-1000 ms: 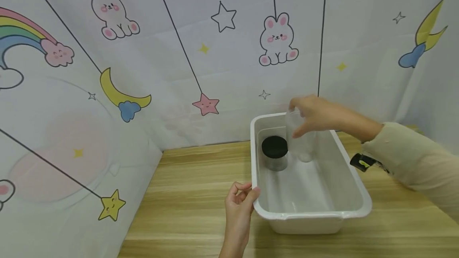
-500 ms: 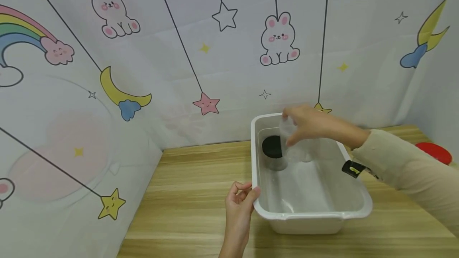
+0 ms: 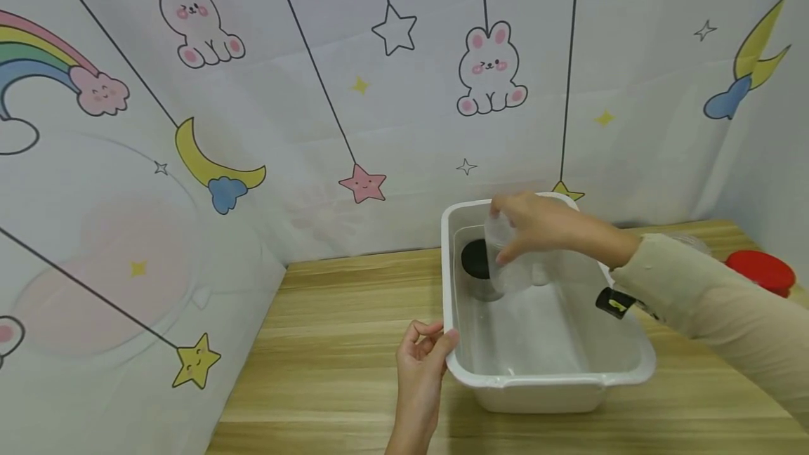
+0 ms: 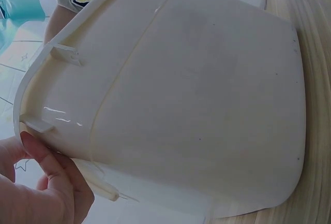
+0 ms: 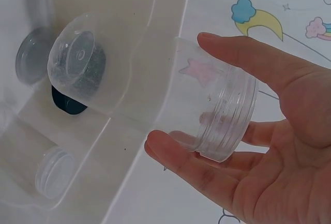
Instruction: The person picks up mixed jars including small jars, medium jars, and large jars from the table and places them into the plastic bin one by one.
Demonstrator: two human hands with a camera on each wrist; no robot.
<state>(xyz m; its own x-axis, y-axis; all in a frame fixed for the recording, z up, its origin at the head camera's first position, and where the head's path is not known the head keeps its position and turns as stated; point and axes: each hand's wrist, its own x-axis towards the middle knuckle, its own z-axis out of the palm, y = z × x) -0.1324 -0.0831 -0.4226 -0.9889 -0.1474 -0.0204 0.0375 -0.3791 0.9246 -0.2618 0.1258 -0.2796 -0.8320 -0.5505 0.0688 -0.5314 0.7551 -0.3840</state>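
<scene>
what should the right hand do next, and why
Probably lower the clear jar gently to stand beside the black-lidded jar: the right hand grips it over the white tub, while the left hand holds the tub's edge.

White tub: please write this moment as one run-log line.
left hand: holds white tub at rim; right hand: grips clear jar over tub; black-lidded jar: inside tub; red lid: outside tub

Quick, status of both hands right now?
Left hand: closed, pinching the rim of the white bin.
Right hand: closed, holding a clear jar.
</scene>
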